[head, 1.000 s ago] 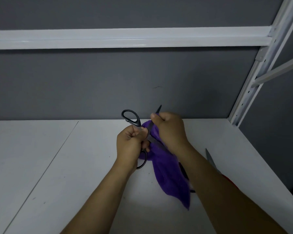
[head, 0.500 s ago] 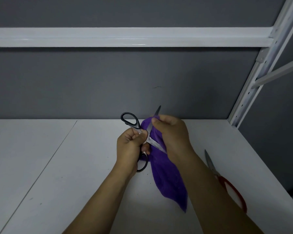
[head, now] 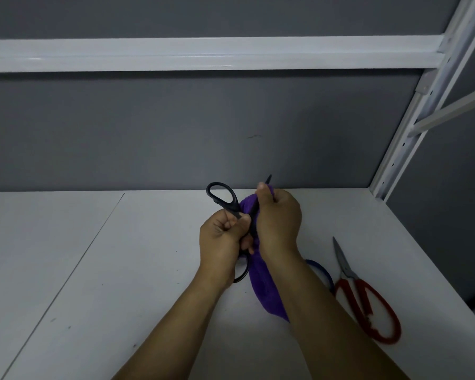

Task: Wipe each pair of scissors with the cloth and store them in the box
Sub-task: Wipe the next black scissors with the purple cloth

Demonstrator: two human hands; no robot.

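Note:
My left hand [head: 222,237] grips the black-handled scissors [head: 222,198] by the handles, one loop sticking up above my fist. My right hand [head: 279,220] holds the purple cloth [head: 263,289] wrapped round the blades; only the blade tip pokes out above my fingers. The cloth's loose end hangs down to the white shelf [head: 121,270]. Red-handled scissors [head: 365,300] lie on the shelf to the right, blades pointing away from me. A blue handle loop [head: 321,272] of another pair shows beside my right forearm. No box is in view.
A grey back wall stands just behind my hands. A white upright post [head: 412,127] rises at the shelf's right rear corner, and a white beam [head: 203,54] runs across above. The shelf's right edge passes close to the red scissors.
My right hand has slid the cloth up along the blades toward the tip and closed tighter round them. The view has shifted, showing more of the red scissors and the blue loop.

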